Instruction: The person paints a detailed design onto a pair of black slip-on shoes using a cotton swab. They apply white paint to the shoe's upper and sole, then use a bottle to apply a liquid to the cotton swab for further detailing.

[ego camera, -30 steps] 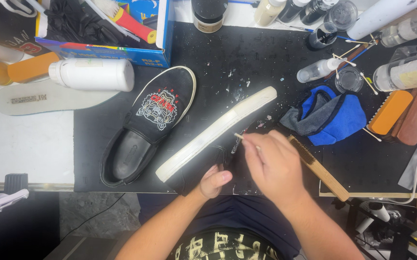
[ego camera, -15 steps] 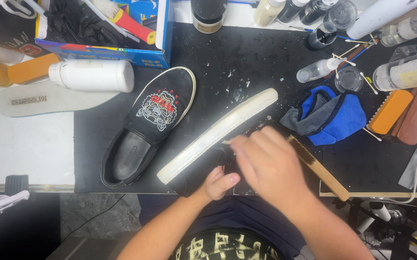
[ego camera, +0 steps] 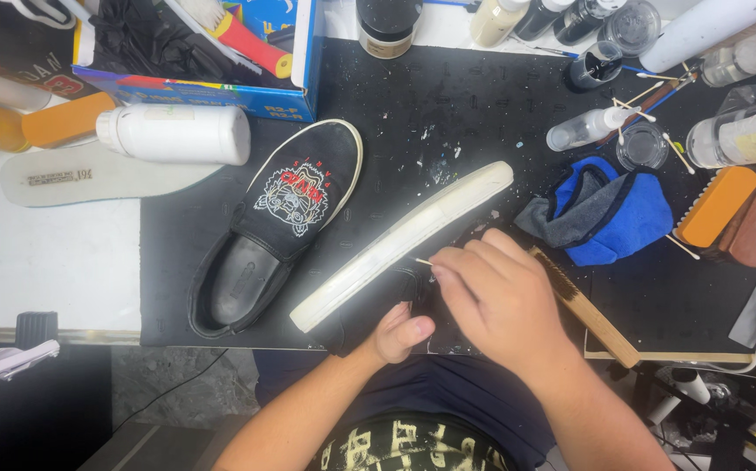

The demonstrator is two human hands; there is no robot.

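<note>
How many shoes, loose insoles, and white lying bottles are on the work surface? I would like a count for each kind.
Shoes: 2, an upright black shoe and a shoe on its side steadied by the left hand, the right hand working on it.
Insoles: 1
White bottles: 1
Total: 4

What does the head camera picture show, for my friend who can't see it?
A person's right hand pokes a thin stick at a black shoe turned on its side, white sole showing, while the left hand steadies it on a black mat. Its matching shoe lies to the left, with bottles, brushes and a blue cloth around.
</note>
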